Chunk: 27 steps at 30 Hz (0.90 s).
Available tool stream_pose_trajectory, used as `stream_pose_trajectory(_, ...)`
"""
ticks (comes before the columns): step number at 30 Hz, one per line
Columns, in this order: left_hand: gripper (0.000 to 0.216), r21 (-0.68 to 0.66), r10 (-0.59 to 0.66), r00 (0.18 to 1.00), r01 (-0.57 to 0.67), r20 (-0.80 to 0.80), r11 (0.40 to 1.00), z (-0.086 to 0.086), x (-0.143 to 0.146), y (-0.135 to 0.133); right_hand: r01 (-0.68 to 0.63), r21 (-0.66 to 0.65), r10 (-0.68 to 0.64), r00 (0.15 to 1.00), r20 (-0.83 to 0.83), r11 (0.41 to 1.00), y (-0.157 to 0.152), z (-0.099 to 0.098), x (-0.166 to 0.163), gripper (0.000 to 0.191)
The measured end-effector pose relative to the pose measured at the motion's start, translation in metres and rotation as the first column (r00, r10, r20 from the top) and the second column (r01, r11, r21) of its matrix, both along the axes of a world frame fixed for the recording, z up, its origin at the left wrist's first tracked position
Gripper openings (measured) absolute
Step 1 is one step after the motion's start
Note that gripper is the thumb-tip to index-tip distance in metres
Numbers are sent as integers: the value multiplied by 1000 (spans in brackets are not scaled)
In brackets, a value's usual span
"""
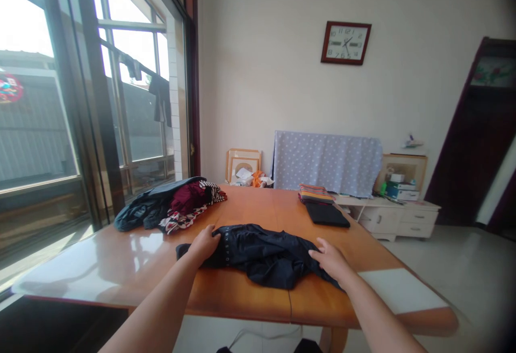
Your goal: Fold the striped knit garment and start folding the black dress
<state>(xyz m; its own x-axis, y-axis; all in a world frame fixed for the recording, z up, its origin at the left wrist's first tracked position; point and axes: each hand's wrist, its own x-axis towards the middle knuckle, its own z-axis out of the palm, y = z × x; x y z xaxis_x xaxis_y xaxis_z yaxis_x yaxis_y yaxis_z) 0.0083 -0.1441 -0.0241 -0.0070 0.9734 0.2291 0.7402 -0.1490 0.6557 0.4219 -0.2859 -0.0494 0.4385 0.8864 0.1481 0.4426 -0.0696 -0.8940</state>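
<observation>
A crumpled pair of dark navy trousers [266, 253] lies across the table in front of me, with pale lettering along the band near its left end. My left hand [205, 244] grips the lettered end, its fingers closed on the cloth. At the opposite end, my right hand [331, 259] rests against the fabric with thumb and fingers apart; some of its fingertips are hidden. Farther back on the right, a folded black garment [326, 215] lies in front of a stack of folded striped cloth [315, 193].
A loose heap of clothes [177, 205], dark, maroon and patterned, sits at the table's [258, 202] left by the window. A white cabinet [403, 218] and a dotted blue-grey cloth cover [326, 159] stand beyond the far edge. A wall clock [345, 43] hangs above.
</observation>
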Motion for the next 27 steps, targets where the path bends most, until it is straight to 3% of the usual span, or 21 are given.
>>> stream_pose_trajectory(3, 44, -68, 16, 997, -11, 74, 998, -6, 1, -4, -48, -7, 48, 989, 140, 999, 1, -1, -1, 31)
stream_pose_trajectory(6, 29, -102, -27, 984, 46, 176, 994, -3, 1, -12, -6, 107, -17, 977, 211, 994, -2, 0, 1, 21)
stream_pose_trajectory(10, 13, -110, -102, 948, 141, 302, 984, 12, -9, -25, 30, 265, -60, 993, 106, 964, -19, 0, 5, 22)
stream_pose_trajectory(13, 12, -136, -166, 916, 229, 365, 964, 25, -22, -38, -109, 162, 114, 993, -24, 981, -40, 1, 8, 19)
stream_pose_trajectory(17, 30, -260, -264, 865, 396, 426, 881, 44, -37, -58, -282, -43, 282, 959, 8, 958, -64, 3, 11, 14)
stream_pose_trajectory(20, 44, -310, -324, 882, 432, 344, 847, 54, -38, -67, -290, -62, 293, 956, 32, 955, -73, 5, 11, 28)
stream_pose_trajectory(23, 32, -300, -333, 934, 356, 127, 885, 57, -32, -64, -318, -104, 325, 944, 56, 942, -75, 6, 9, 43)
stream_pose_trajectory(27, 18, -198, -229, 971, 211, -71, 957, 59, -26, -54, -287, -201, 333, 907, 258, 937, -69, 9, 11, 18)
